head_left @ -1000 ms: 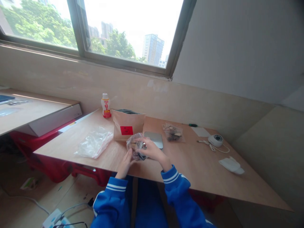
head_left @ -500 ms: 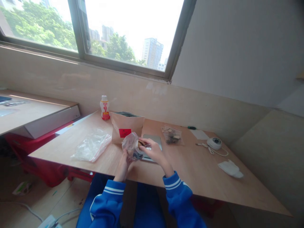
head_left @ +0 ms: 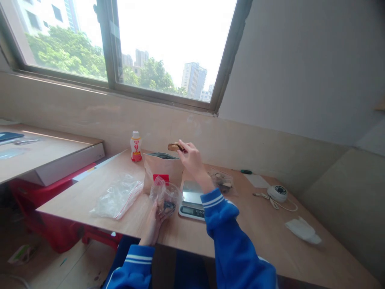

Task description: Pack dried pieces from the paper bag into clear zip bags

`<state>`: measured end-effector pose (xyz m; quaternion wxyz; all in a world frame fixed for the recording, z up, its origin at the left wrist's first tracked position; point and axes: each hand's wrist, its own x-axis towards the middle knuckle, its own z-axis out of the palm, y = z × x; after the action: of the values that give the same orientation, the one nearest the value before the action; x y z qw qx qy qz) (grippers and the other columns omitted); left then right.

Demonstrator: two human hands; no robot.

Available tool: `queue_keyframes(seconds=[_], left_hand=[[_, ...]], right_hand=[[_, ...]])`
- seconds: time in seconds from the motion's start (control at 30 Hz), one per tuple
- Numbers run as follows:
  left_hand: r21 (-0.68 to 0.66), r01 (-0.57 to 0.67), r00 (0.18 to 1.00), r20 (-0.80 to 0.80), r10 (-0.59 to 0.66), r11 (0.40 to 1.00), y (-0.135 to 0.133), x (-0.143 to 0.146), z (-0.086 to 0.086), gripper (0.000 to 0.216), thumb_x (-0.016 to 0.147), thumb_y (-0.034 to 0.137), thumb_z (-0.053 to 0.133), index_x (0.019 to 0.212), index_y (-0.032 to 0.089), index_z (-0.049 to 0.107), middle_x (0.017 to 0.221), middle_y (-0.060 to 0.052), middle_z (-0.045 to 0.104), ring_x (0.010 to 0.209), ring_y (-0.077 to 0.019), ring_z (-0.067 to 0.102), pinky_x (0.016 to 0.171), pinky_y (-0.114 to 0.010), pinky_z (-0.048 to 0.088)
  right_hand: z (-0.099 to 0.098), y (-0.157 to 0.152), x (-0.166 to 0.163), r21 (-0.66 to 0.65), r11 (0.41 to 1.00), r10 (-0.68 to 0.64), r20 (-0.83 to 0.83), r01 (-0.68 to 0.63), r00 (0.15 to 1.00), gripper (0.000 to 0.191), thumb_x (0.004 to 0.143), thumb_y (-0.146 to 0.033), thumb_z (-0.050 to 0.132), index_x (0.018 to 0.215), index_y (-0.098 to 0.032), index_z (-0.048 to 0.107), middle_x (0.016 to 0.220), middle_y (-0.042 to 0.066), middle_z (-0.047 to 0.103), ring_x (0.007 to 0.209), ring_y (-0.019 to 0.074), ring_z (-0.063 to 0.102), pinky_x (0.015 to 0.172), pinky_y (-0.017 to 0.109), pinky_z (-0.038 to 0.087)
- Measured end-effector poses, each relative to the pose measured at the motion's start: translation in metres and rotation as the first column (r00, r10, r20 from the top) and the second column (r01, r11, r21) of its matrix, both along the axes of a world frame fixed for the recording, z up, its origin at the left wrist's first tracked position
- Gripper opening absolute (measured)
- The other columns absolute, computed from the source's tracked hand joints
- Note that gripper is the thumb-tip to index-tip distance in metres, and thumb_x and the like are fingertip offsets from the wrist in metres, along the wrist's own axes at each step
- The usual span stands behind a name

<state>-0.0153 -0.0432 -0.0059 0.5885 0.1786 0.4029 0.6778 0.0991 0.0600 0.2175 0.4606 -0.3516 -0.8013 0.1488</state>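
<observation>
My left hand (head_left: 156, 220) grips a clear plastic bag (head_left: 173, 193) with some dark and brown pieces inside, low over the table's front edge. Raised above an open kraft paper pouch (head_left: 149, 170), my right hand (head_left: 191, 157) pinches a flat brown piece (head_left: 174, 147) that looks dried; its exact kind I cannot make out. The pouch stands upright with a red label on its front. Just right of the held bag lies a kitchen scale (head_left: 192, 194) with a dark display strip, partly covered by my right sleeve.
Left on the table (head_left: 255, 233) are clear zip bags (head_left: 120, 196) and a red-and-white bottle (head_left: 136, 147). To the right lie a filled clear bag (head_left: 221, 181), a green-handled tool (head_left: 246, 171), white paper (head_left: 255, 180), a white dome camera (head_left: 277, 193) with its cable, and a crumpled white wrapper (head_left: 303, 230).
My right hand has come out of the clear bag and risen above the pouch with the brown piece. My left hand still holds the bag, slightly lower. The view has tilted up a little.
</observation>
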Motion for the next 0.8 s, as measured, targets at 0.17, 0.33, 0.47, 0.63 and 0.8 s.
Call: queue_keyframes(seconds=[0.17,0.33,0.47,0.63,0.8], left_hand=[[-0.034,0.001,1.000,-0.014,-0.001,0.999,-0.004,-0.001,0.008,0.065,0.080,0.053,0.055,0.136,0.021,0.046,0.113,-0.012,0.068,0.099,-0.0273,0.067,0.092,-0.043,0.050],[0.019,0.018,1.000,-0.017,-0.017,1.000,-0.009,-0.003,0.010,0.067,0.077,0.055,0.057,0.134,0.021,0.047,0.116,-0.011,0.067,0.103,-0.0282,0.065,0.096,-0.045,0.048],[0.035,0.005,0.999,-0.036,-0.004,0.999,-0.008,-0.002,0.006,0.068,0.076,0.058,0.057,0.132,0.021,0.050,0.115,-0.013,0.068,0.104,-0.0310,0.064,0.096,-0.048,0.047],[0.031,-0.007,1.000,-0.015,0.008,0.999,-0.004,-0.002,-0.001,0.067,0.076,0.057,0.057,0.134,0.023,0.048,0.119,-0.011,0.066,0.106,-0.0306,0.063,0.096,-0.047,0.047],[0.018,-0.025,0.999,-0.027,0.025,1.000,-0.002,-0.002,-0.010,0.065,0.078,0.054,0.054,0.137,0.028,0.044,0.125,-0.009,0.063,0.110,-0.0299,0.062,0.096,-0.046,0.046]], right_hand=[[-0.010,0.016,-0.026,0.030,0.995,0.089,0.117,-0.093,0.989,0.034,0.090,-0.017,0.051,0.123,-0.021,0.060,0.107,0.008,0.061,0.101,0.0196,0.059,0.093,0.032,0.045],[-0.021,0.016,-0.025,0.060,0.986,0.148,0.093,-0.154,0.985,0.030,0.086,-0.013,0.056,0.115,-0.020,0.061,0.112,0.008,0.064,0.108,0.0190,0.057,0.097,0.032,0.043],[-0.020,0.008,-0.021,0.030,0.982,0.181,0.110,-0.186,0.977,0.027,0.085,-0.013,0.056,0.111,-0.021,0.056,0.105,0.006,0.064,0.100,0.0178,0.059,0.089,0.032,0.046],[-0.017,-0.004,-0.019,-0.008,0.966,0.256,0.176,-0.259,0.950,0.020,0.086,-0.022,0.059,0.106,-0.023,0.053,0.101,0.003,0.065,0.093,0.0168,0.061,0.083,0.030,0.046],[-0.021,-0.003,-0.017,0.058,0.971,0.220,0.161,-0.232,0.962,0.017,0.087,-0.021,0.058,0.104,-0.021,0.059,0.104,0.005,0.065,0.099,0.0190,0.059,0.089,0.033,0.044]])
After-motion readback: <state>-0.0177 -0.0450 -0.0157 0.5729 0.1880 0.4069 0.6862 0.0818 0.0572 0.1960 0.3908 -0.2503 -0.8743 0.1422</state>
